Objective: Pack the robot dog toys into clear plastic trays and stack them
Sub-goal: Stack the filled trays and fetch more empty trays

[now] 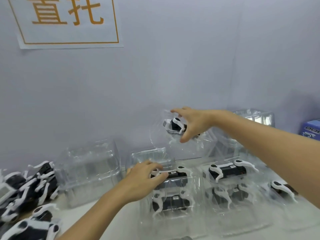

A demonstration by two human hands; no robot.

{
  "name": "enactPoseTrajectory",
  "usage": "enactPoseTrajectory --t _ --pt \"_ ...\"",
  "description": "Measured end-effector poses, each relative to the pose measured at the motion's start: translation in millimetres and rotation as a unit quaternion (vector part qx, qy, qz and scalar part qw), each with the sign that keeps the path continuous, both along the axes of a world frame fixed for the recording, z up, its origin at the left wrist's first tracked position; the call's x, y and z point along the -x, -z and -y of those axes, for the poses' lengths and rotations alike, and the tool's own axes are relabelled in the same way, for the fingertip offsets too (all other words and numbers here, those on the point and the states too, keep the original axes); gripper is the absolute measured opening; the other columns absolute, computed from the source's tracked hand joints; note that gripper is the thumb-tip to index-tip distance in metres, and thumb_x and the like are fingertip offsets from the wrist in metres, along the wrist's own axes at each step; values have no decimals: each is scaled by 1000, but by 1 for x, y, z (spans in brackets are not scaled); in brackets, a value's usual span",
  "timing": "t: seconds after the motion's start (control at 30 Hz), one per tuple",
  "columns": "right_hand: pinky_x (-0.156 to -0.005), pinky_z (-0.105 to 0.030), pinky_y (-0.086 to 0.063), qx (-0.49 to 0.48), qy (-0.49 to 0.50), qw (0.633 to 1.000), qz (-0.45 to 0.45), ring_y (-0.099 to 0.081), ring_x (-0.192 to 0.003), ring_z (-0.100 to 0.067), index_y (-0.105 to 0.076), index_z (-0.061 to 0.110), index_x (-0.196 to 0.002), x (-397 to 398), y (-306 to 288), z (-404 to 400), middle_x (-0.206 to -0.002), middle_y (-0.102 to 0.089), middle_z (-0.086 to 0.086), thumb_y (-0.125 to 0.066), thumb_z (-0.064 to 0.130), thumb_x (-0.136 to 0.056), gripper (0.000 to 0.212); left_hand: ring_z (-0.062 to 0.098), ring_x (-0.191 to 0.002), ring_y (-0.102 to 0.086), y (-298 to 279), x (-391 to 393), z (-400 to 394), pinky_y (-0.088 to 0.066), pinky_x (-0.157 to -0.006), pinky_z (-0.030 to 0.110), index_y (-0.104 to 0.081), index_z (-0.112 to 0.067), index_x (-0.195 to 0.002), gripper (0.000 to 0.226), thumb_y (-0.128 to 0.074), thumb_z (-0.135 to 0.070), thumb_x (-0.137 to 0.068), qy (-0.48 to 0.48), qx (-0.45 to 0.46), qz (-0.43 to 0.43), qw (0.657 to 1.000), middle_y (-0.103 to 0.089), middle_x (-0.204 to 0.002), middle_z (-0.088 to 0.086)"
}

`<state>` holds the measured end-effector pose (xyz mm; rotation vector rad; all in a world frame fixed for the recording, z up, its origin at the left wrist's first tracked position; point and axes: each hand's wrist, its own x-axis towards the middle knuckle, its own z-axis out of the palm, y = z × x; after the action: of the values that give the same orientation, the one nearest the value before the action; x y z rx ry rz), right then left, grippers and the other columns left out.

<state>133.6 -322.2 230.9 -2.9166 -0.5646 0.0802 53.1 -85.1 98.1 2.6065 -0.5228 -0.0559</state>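
Fingers [175,111] on the right hand [192,125] are spread wide, thumb hanging low, palm hovering at a robot dog toy [174,125] that sits in a clear plastic tray [183,146] up against the wall. Honestly can't tell if the fingertips are touching the plastic or just over it. Nothing looks pinched between them.

Left hand [143,179] is lower and closer, palm down, fingers stretched forward and loosely together, resting flat on another black-and-white dog [171,174] on top of a stack of packed trays [171,203]. It's pressing or resting, not wrapped around it.

Readable stuff: a white paper sign [67,21] on the wall with big orange characters in an orange frame, cropped at the top, second one looks like 托. The toy under the left hand has a small white label on its back, way too tiny to read. A blue box [310,129] at the far right edge shows "DOG"-ish lettering, cut off.

Just right of the left hand's stack there's a second stack with a dog on top [226,170], and a third partly hidden under the right forearm. Empty clear trays [90,170] stand to the left, and loose dogs are piled [26,191] at the far left edge. Both arms are bare and reach forward, the right one much further.
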Motion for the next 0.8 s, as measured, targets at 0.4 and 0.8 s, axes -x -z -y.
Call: enactPoseTrajectory --t 0.4,0.8 --pt "-112 -41 -37 100 -12 994 -38 -40 -133 -18 -5 40 -154 129 -44 22 -144 -32 9 -83 49 -67 117 19 -147 -21 12 41 -2 -21 -119 52 -34 -42 -147 86 -43 -86 -74 -90 91 50 990 -28 -157 -10" --pt "-121 -50 -10 238 15 962 -134 -16 -144 -20 11 35 -154 264 92 58 -154 -13 9 -79 56 -63 130 16 -135 -37 22 71 3 -28 -102 30 -31 -17 -151 58 -47 -44 -102 -182 348 -11 920 -34 -156 3"
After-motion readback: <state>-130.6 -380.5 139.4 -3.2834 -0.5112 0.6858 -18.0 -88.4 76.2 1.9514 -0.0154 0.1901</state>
